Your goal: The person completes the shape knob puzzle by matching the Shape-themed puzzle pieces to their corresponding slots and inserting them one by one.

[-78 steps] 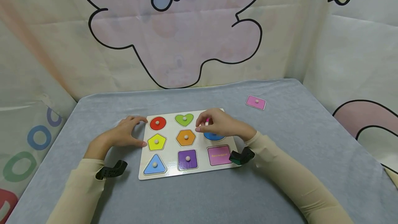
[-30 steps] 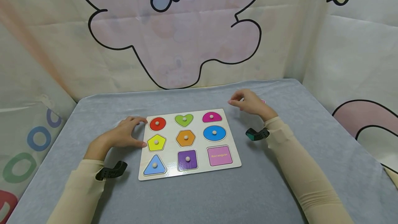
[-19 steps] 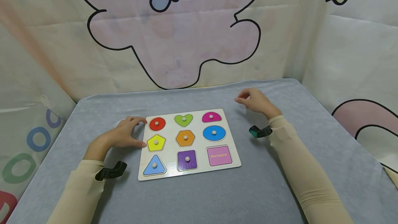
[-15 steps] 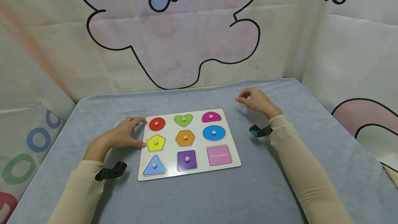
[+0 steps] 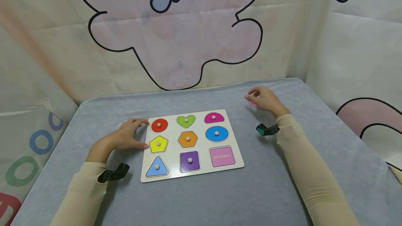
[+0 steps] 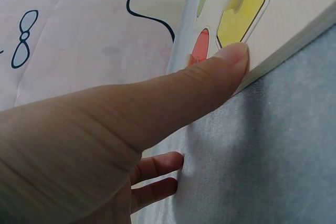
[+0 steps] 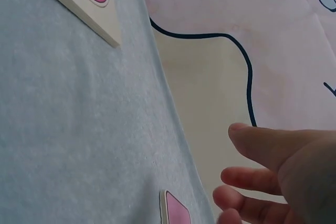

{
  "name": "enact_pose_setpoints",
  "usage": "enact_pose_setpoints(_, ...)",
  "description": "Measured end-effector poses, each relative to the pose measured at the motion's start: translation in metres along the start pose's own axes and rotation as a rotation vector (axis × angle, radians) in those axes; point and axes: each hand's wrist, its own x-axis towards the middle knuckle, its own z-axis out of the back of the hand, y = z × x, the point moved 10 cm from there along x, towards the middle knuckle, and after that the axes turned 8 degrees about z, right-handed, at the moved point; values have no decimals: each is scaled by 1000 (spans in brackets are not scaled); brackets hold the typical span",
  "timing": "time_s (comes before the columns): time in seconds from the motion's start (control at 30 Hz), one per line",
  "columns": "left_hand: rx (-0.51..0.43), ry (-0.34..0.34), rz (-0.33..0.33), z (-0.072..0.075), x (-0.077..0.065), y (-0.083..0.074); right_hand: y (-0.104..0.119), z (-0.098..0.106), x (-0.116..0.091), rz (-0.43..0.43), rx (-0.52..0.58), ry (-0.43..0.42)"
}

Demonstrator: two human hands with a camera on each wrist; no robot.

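A white wooden peg puzzle board [image 5: 205,156] lies on the table, bearing several coloured shapes with knobs. Its lower-right pink recess [image 5: 222,156] shows the word "Rectangular". My left hand [image 5: 127,135] is at the board's left side; in the left wrist view its thumb [image 6: 215,74] touches the edge near the yellow pentagon [image 6: 244,3]. Beyond the board's far right corner, my right hand [image 5: 266,100] is over a pink rectangular puzzle piece [image 5: 252,104], partly hiding it. In the right wrist view, thumb and fingers are apart, with the piece [image 7: 177,211] below them.
Grey-blue cloth [image 5: 194,201] covers the table. A printed curtain [image 5: 188,44] hangs right behind its far edge, with more curtain at both sides. Dark bands sit on both wrists.
My right hand has left the board's magenta half circle, which now sits in its place, and moved right to the pink rectangular puzzle piece. My left hand and the board have stayed put.
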Motion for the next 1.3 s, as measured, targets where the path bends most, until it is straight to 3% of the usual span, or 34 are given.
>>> enact_pose_setpoints(0.53,-1,4,2,1,-1,-1,-42,5,-12,-144,38,66)
enact_pose_setpoints(0.83,-1,3,1,2,0,0,-57,-1,-14,-213,76,53)
enact_pose_setpoints(1.3,-9,0,-14,2,-2,0,-61,1,-6,-179,46,-21)
